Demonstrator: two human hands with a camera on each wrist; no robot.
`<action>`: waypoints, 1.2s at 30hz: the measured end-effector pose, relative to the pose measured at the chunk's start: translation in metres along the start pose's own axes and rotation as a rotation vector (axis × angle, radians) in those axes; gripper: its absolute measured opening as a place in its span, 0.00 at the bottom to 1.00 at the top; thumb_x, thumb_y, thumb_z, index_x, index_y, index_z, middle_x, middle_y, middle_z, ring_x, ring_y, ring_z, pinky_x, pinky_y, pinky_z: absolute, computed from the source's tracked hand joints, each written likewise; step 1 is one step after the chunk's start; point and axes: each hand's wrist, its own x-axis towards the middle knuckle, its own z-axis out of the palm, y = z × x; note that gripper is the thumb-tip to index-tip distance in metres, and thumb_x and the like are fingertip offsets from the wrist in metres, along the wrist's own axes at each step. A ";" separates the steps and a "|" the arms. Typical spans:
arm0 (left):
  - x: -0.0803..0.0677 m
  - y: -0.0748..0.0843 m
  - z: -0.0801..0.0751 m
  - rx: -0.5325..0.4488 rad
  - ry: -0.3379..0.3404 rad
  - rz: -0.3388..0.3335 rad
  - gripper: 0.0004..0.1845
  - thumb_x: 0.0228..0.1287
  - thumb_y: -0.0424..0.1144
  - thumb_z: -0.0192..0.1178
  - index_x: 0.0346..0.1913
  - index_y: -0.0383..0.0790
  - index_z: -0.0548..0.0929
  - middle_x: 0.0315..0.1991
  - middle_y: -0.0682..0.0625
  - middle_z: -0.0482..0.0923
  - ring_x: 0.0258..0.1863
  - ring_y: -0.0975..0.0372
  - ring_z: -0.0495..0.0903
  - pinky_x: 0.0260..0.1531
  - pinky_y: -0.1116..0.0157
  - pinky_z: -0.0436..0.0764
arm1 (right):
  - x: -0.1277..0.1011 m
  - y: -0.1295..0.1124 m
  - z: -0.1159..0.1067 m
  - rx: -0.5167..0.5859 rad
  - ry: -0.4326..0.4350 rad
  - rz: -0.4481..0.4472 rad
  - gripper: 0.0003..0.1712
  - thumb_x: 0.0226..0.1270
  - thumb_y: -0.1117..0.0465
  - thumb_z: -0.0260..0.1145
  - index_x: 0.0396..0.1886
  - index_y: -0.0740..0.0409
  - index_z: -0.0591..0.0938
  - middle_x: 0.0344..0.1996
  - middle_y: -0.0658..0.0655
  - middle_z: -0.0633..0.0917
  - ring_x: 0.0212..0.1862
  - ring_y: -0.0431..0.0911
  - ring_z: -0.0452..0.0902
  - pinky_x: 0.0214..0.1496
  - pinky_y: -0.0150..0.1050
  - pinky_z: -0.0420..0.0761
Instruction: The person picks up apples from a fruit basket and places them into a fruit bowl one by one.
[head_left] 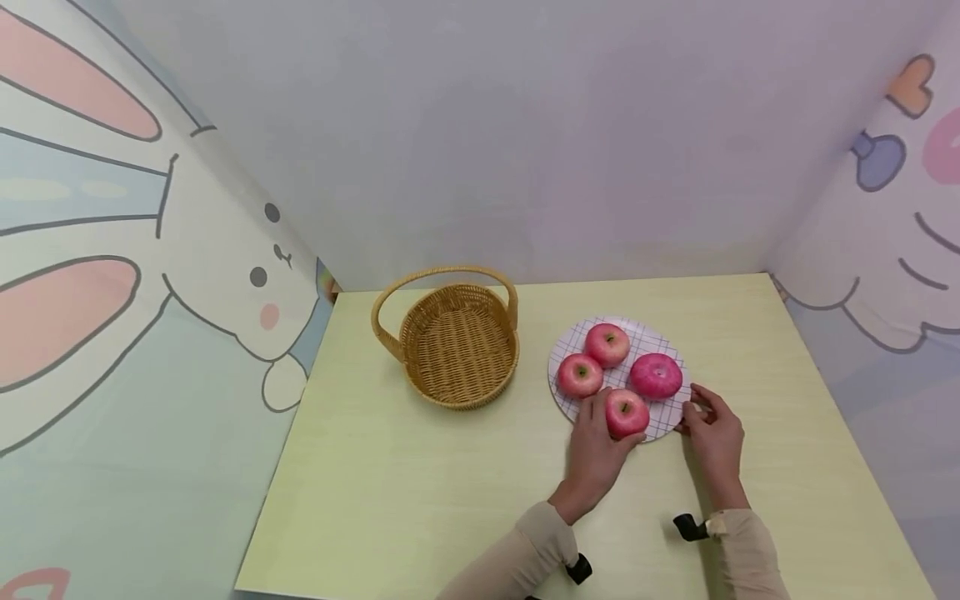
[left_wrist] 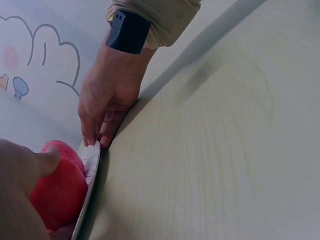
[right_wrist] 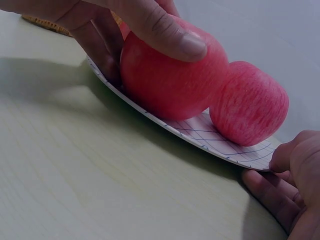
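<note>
1. The left hand (head_left: pixel 592 458) curls its fingers and thumb round the nearest apple (head_left: pixel 626 412), which sits at the near edge of the plate (head_left: pixel 667 421). The right-wrist view shows the thumb lying across the top of this fruit, which appears to rest on the plate, not yet lifted.
2. The right hand (head_left: pixel 714 433) pinches the plate's near right rim; the left-wrist view shows its fingertips (left_wrist: pixel 96 140) on the rim and the edge raised slightly off the tabletop (head_left: pixel 450 500).
3. Three more apples lie on the plate: a left apple (head_left: pixel 579 375), a far apple (head_left: pixel 607 344) and a right apple (head_left: pixel 656 376), which lies with its stem end out of sight.
4. The wicker basket (head_left: pixel 457 346) stands to the left of the plate, towards the far edge of the tabletop, apart from the plate, handle upright, with nothing in it.
5. Judged from this, the work stands at its very start: all four apples are on the plate, none in the basket, and only the first is gripped.
6. If the fruit goes to the basket, all four transfers remain, beginning with lifting the held one.
</note>
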 end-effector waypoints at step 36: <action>0.003 0.012 0.006 -0.089 -0.016 -0.151 0.44 0.65 0.49 0.73 0.78 0.51 0.61 0.69 0.53 0.72 0.66 0.60 0.71 0.64 0.62 0.78 | -0.003 -0.003 0.000 -0.015 0.001 -0.006 0.28 0.78 0.61 0.63 0.74 0.57 0.74 0.55 0.55 0.81 0.29 0.27 0.79 0.32 0.25 0.85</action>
